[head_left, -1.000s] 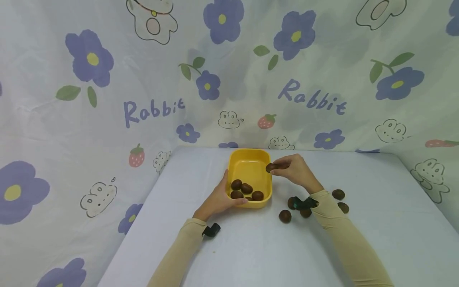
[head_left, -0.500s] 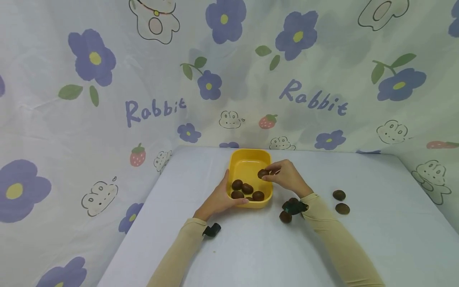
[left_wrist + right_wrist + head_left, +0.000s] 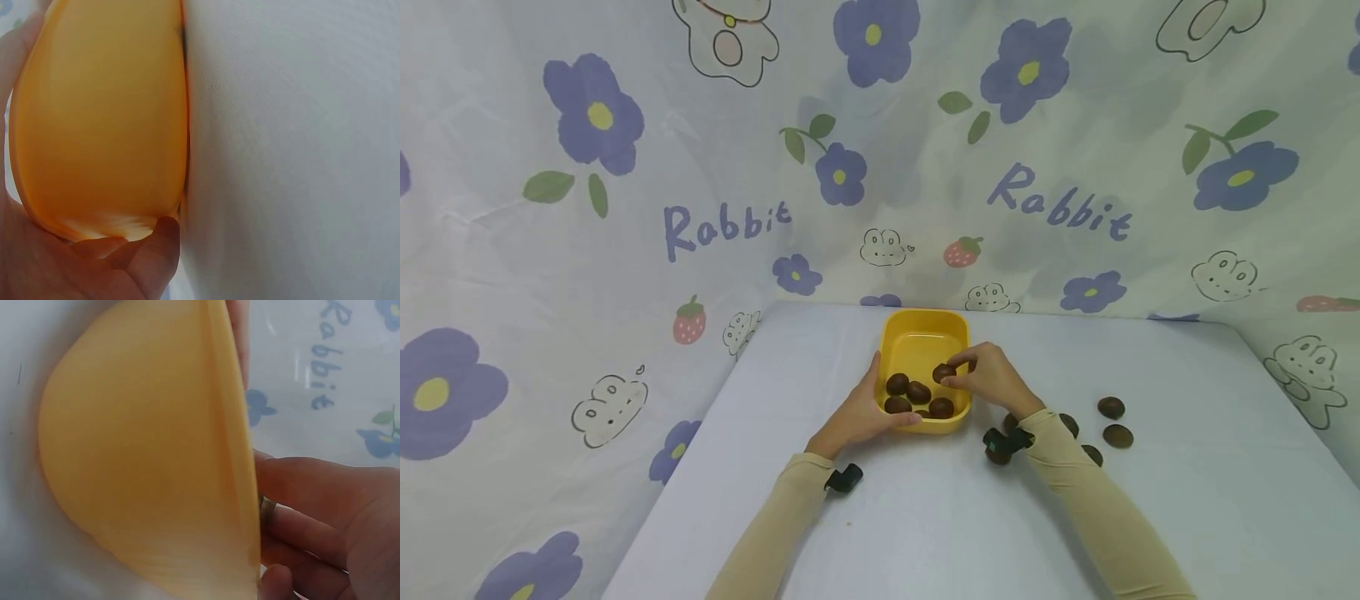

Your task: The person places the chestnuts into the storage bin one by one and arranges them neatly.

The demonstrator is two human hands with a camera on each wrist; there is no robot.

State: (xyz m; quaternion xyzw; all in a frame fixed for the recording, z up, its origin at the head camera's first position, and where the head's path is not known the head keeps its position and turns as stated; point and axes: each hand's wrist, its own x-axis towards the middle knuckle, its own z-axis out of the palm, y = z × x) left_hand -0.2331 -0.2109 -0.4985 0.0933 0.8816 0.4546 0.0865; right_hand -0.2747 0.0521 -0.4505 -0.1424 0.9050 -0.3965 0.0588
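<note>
A yellow plastic box (image 3: 917, 321) stands on the table with several brown chestnuts (image 3: 919, 392) gathered at its near end. My left hand (image 3: 855, 421) grips its near left corner, thumb along the front rim and fingers against the left side. In the left wrist view, that hand (image 3: 87, 262) wraps the box's outer wall (image 3: 106, 125). My right hand (image 3: 992, 377) reaches over the right rim and pinches one chestnut (image 3: 944, 373) inside the box's outline. The right wrist view shows the right hand (image 3: 325, 531) behind the yellow rim, which hides most of its fingertips.
Several loose chestnuts (image 3: 1111, 407) lie on the white table (image 3: 917, 517) right of the box, some partly hidden by the right wrist and sleeve. A flower-printed cloth (image 3: 917, 183) hangs behind the table and down its left side.
My right hand has moved left and toward me, bringing the pinched chestnut from the right rim to over the box's inside. The left hand keeps its grip on the box.
</note>
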